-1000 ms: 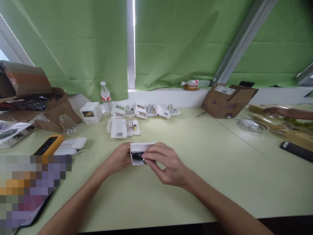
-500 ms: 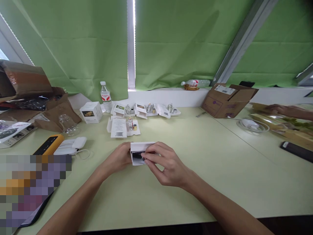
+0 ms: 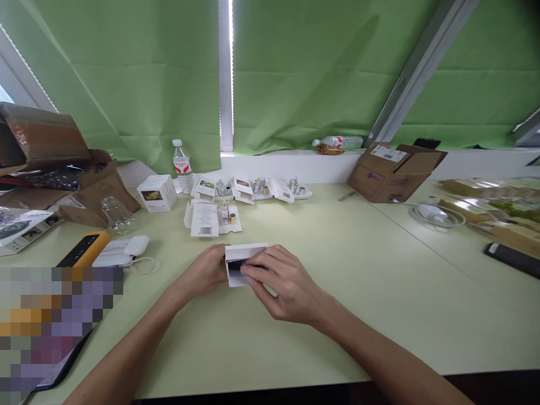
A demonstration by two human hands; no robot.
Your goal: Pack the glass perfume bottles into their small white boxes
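My left hand [image 3: 209, 271] grips a small white box [image 3: 240, 251] from its left side, its fingertips hidden behind the box. The box's open end faces me, and something dark [image 3: 234, 265] shows inside. Fingers of my right hand [image 3: 282, 281] are pinched together at the opening, partly inside it; what they hold, if anything, is hidden. Beyond the hands lies an opened white carton [image 3: 205, 219] with a small glass perfume bottle [image 3: 225, 214] and a gold cap [image 3: 233, 218] in its tray.
Behind stand several opened perfume packs [image 3: 243, 191], a closed white box [image 3: 157, 194] and a water bottle [image 3: 182, 166]. A yellow power bank [image 3: 84, 250] and white charger [image 3: 122, 250] lie left. A cardboard box [image 3: 392, 171], coiled cable [image 3: 436, 215] and black phone-like slab [image 3: 512, 260] are right.
My right fingers have shifted slightly left, further into the box opening. The other person's hand at the far right has left the view.
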